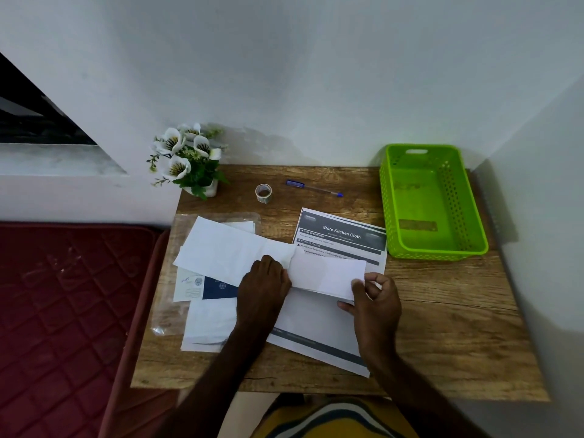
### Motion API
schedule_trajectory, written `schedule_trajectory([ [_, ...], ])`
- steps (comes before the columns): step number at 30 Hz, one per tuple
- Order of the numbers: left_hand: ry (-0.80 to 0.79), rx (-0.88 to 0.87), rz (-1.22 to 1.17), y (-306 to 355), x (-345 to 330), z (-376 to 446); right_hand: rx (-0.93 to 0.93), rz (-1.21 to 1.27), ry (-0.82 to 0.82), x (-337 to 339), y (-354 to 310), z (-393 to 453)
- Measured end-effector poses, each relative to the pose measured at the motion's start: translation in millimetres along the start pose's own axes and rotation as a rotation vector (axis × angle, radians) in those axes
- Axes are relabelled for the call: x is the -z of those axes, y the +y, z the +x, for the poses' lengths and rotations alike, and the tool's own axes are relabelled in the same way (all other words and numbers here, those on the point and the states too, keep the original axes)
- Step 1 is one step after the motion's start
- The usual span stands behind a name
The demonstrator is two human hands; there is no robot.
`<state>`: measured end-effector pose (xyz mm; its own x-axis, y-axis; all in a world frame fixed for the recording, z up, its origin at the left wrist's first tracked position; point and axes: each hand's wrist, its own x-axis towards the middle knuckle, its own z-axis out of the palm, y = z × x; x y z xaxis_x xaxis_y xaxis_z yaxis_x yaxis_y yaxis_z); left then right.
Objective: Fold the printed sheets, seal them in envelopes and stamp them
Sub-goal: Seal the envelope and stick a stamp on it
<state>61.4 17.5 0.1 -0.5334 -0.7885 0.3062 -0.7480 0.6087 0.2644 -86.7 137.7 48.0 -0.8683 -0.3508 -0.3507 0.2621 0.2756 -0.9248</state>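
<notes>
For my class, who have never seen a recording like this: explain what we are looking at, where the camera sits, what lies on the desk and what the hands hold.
One picture, from a camera worn on a person's head, looking down at a wooden desk. No machine: two bare hands. The left hand presses on a white envelope; the right hand pinches a folded sheet at its mouth. Beneath lies a printed sheet. Behind: a pen, a tape roll, a flower pot and a green basket.
</notes>
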Motion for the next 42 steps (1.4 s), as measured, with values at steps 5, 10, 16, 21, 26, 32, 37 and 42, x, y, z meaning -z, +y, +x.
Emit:
schedule_trajectory([
  [5, 0.007, 0.007, -0.004, 0.7, 1.0, 1.5, -0.033, 0.003, -0.053, -15.0, 8.1, -3.7],
  [10, 0.011, 0.026, -0.015, -0.1, 2.3, 2.1, -0.108, -0.003, -0.003, -11.8, 9.4, 0.7],
  [16, 0.011, 0.038, -0.026, 0.9, 1.0, 0.5, -0.136, -0.063, -0.091, -11.5, 9.9, 2.2],
  [21, 0.004, 0.02, -0.023, 3.1, 1.1, 0.3, -0.065, -0.159, -0.154, -25.4, 14.0, -1.8],
  [26, 0.007, 0.014, -0.041, 3.6, -0.5, -1.1, -0.033, -0.25, -0.212, -41.8, 16.7, -0.8],
  [32, 0.005, 0.016, -0.053, 6.6, -0.6, -2.7, 0.041, -0.29, -0.299, -56.8, 13.8, -1.5],
  [37, 0.005, 0.02, -0.1, 7.9, 0.1, -1.9, 0.053, -0.309, -0.357, -69.0, 12.2, 2.9],
  [42, 0.018, 0.024, -0.124, 6.8, -0.4, -1.5, 0.085, -0.392, -0.423, -79.4, 14.8, 12.0],
])
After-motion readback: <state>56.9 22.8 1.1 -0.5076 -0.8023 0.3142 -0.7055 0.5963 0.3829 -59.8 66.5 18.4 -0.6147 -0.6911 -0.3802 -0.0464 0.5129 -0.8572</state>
